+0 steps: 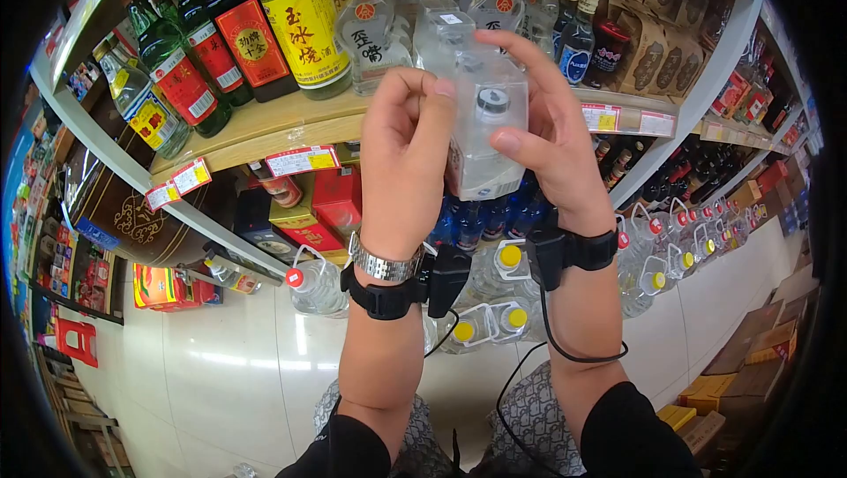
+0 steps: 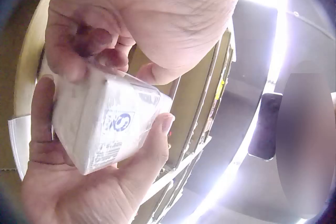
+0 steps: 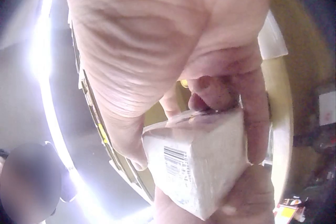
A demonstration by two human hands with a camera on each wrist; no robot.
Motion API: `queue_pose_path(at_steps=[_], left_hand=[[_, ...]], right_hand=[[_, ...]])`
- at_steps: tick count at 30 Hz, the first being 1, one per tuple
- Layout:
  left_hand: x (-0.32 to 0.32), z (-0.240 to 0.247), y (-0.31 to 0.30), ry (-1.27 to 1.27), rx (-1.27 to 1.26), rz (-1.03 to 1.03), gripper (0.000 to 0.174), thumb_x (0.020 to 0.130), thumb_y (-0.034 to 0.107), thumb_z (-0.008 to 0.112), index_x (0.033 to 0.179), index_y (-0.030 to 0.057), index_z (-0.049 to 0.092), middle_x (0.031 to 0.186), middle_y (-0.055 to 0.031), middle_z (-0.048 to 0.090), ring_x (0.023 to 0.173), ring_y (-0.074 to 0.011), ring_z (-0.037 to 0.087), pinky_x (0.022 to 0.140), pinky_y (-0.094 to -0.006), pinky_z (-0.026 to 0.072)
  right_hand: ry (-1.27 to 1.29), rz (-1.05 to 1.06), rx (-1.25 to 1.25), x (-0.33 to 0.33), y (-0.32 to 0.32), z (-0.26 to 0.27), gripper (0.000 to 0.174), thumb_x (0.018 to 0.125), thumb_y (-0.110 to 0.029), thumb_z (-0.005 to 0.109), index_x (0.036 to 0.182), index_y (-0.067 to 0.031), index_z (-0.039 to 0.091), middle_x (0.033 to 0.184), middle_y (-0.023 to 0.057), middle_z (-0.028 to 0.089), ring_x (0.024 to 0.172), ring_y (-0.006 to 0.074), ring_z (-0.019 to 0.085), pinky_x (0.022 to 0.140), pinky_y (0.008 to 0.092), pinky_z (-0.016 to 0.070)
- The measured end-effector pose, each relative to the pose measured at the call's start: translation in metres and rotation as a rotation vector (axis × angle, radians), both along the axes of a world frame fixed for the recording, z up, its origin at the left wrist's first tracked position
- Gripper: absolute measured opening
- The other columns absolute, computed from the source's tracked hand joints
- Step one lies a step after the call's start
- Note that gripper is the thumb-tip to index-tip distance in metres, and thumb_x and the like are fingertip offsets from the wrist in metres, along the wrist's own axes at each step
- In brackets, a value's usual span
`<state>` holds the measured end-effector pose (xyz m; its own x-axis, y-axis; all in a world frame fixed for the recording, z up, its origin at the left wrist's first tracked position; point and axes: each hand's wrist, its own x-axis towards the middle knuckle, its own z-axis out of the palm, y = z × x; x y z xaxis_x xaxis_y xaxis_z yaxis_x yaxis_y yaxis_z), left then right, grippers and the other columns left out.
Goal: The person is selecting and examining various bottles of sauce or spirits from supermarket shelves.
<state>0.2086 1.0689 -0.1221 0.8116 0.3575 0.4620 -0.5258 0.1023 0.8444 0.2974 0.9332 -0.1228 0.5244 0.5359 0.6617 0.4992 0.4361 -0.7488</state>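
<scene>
A clear plastic box (image 1: 490, 138) with a dark round cap inside is held up in front of the shelf in the head view. My left hand (image 1: 410, 134) grips its left side, with curled fingers and the thumb at its upper edge. My right hand (image 1: 560, 143) holds the right side between thumb and fingers. In the left wrist view the box (image 2: 105, 119) shows a blue round mark, with both hands around it. A barcode is visible on the box (image 3: 197, 163) in the right wrist view.
Bottles, including one with a yellow label (image 1: 304, 24), stand on the wooden shelf (image 1: 256, 125) behind the hands. Large jugs with yellow caps (image 1: 510, 256) stand on the floor below. A red stool (image 1: 78, 342) is at the far left.
</scene>
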Motion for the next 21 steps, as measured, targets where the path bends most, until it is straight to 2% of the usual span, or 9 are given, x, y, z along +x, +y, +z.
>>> queue_pose_path(at_steps=[4,7,9,10,11,13,15,17,21], left_hand=[[0.002,0.0,-0.003,-0.036,-0.029,-0.032,0.016,0.097,0.018,0.061,0.096,0.0057,0.051,0.066,0.0063,0.052,0.054,-0.0001,0.046,0.039,-0.0201,0.0337],[-0.004,0.006,-0.017,-0.094,-0.117,-0.091,0.018,0.093,0.012,0.067,0.1,0.0054,0.051,0.077,0.0028,0.054,0.056,-0.0005,0.045,0.043,-0.0182,0.034],[-0.005,0.004,-0.03,-0.226,-0.222,0.173,0.025,0.089,0.007,0.07,0.104,0.005,0.05,0.099,-0.0029,0.055,0.061,-0.0002,0.047,0.049,-0.0154,0.0362],[-0.006,0.001,-0.034,-0.217,-0.253,0.264,0.039,0.087,0.007,0.072,0.118,0.0035,0.049,0.118,-0.0064,0.049,0.078,-0.0068,0.056,0.068,-0.0192,0.0458],[-0.004,0.002,-0.037,-0.218,-0.254,0.257,0.039,0.087,0.007,0.072,0.118,0.0035,0.049,0.118,-0.0064,0.049,0.078,-0.0068,0.056,0.068,-0.0192,0.0458],[-0.002,0.005,-0.043,-0.174,-0.636,0.095,0.052,0.089,0.012,0.072,0.133,0.0028,0.044,0.129,-0.0103,0.046,0.102,-0.0161,0.058,0.091,-0.0295,0.0458],[-0.004,0.009,-0.037,-0.193,-0.653,-0.365,0.057,0.098,0.046,0.054,0.138,0.0055,0.044,0.134,-0.0114,0.054,0.119,-0.0228,0.055,0.103,-0.038,0.0418],[-0.006,0.004,-0.034,-0.209,-0.71,-0.422,0.059,0.099,0.053,0.048,0.136,0.0071,0.047,0.127,-0.009,0.06,0.117,-0.0237,0.057,0.102,-0.0395,0.0429],[-0.003,-0.001,-0.032,-0.195,-0.89,-0.363,0.058,0.096,0.055,0.05,0.131,0.0084,0.052,0.123,-0.0086,0.062,0.11,-0.025,0.06,0.094,-0.0407,0.0483]], right_hand=[[0.072,0.034,-0.005,-0.006,-0.014,0.009,0.076,0.072,-0.012,0.079,0.141,-0.0113,0.048,0.075,-0.0073,0.045,0.068,0.0045,0.042,0.061,0.0193,0.0331],[0.135,0.057,0.06,-0.014,-0.022,0.017,0.083,0.068,-0.019,0.082,0.141,-0.0095,0.045,0.095,0.0002,0.062,0.084,0.0073,0.059,0.07,0.0203,0.0443],[0.14,0.093,0.182,-0.021,-0.025,0.021,0.093,0.062,-0.025,0.085,0.142,-0.0069,0.041,0.117,0.0102,0.064,0.103,0.0151,0.064,0.086,0.0247,0.0488],[0.116,0.018,0.092,-0.027,-0.03,0.026,0.112,0.059,-0.046,0.088,0.143,0.0007,0.032,0.134,0.015,0.051,0.122,0.0243,0.055,0.104,0.0369,0.0447],[0.114,0.011,0.092,-0.027,-0.031,0.025,0.112,0.059,-0.046,0.088,0.143,0.0007,0.032,0.134,0.015,0.051,0.122,0.0243,0.055,0.104,0.0369,0.0447],[0.033,0.196,0.247,-0.025,-0.031,0.02,0.108,0.059,-0.043,0.088,0.142,0.0002,0.033,0.133,0.0182,0.052,0.121,0.0276,0.056,0.104,0.0382,0.0451],[0.032,0.235,0.297,-0.028,-0.029,0.019,0.105,0.06,-0.041,0.086,0.14,0.0025,0.033,0.132,0.0204,0.053,0.118,0.0304,0.058,0.103,0.0389,0.0457],[0.19,0.37,0.232,-0.034,-0.032,0.022,0.106,0.059,-0.041,0.082,0.14,0.0056,0.032,0.13,0.021,0.054,0.116,0.0308,0.059,0.102,0.0381,0.0457],[0.232,0.229,0.01,-0.045,-0.036,0.035,0.097,0.065,-0.048,0.077,0.136,0.0086,0.043,0.126,0.0168,0.059,0.111,0.0205,0.062,0.094,0.0302,0.0468]])
